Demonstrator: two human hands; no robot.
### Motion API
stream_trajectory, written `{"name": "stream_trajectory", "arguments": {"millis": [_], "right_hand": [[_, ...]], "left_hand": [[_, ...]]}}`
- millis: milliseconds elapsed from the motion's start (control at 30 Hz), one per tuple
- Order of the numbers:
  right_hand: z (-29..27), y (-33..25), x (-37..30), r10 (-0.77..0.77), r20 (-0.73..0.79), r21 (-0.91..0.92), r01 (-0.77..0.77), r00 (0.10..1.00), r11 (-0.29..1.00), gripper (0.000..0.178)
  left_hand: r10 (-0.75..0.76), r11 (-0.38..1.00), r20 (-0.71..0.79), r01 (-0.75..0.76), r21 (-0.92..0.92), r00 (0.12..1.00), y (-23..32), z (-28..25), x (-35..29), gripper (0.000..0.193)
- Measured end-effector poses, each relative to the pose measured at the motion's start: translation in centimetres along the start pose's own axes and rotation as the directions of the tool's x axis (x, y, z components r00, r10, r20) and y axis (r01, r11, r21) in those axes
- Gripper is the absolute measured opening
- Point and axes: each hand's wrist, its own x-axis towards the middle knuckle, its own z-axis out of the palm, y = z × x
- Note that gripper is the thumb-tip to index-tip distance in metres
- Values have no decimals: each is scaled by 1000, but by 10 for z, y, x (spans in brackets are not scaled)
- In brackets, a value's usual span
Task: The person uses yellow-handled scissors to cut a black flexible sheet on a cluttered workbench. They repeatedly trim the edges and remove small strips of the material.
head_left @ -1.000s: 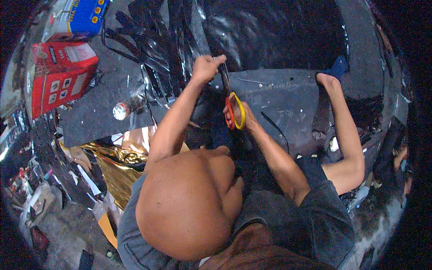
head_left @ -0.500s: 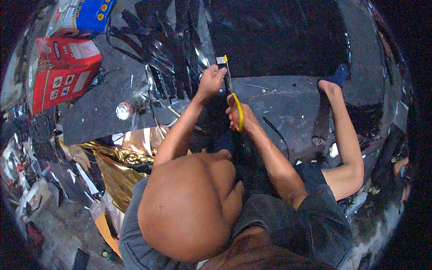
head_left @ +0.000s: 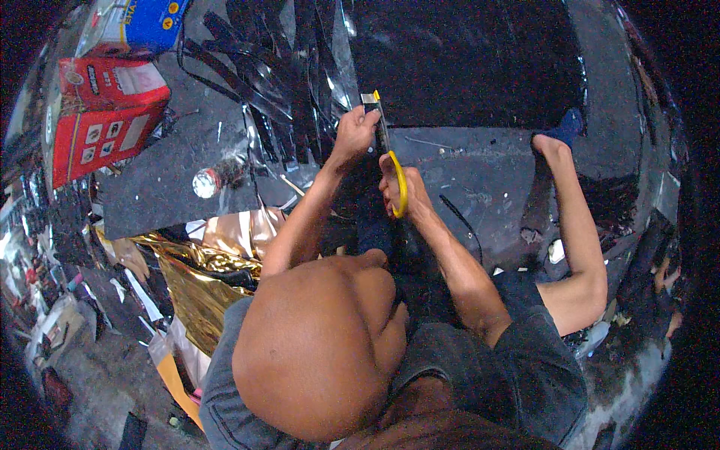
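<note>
Near the middle, my right hand is closed round the yellow handle of a pair of scissors. Their dark blades point away from me, toward my left hand. My left hand lies just beyond and to the left, its thumb and fingers pinched together. At its fingertips shows a small silver piece with a yellow edge, next to the blade tips; its kind is unclear. What sits inside the left pinch is hidden. Black glossy strips lie to the left of that hand.
A wide black sheet spreads at the far side. Red and blue boxes stand at far left, with a clear round container nearer. Gold foil and scraps lie at left. A bare leg bends at right.
</note>
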Motion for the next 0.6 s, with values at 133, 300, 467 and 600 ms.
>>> {"name": "stream_trajectory", "arguments": {"millis": [133, 300, 467, 600], "right_hand": [[0, -4, -3, -34, 9, 38, 34, 999, 999, 82], [2, -11, 3, 22, 4, 97, -22, 1000, 995, 82], [-2, -3, 2, 26, 24, 73, -28, 999, 997, 82], [-9, 1, 4, 2, 82, 107, -11, 997, 994, 82]], "left_hand": [[-20, 1000, -24, 20, -8, 999, 6, 0, -1, 22], [-89, 990, 8, 90, -106, 996, 29, 2, -5, 20], [-110, 990, 28, 112, -91, 994, 19, -1, -7, 21], [-88, 995, -112, 92, 32, 990, 16, 4, -10, 26]]}}
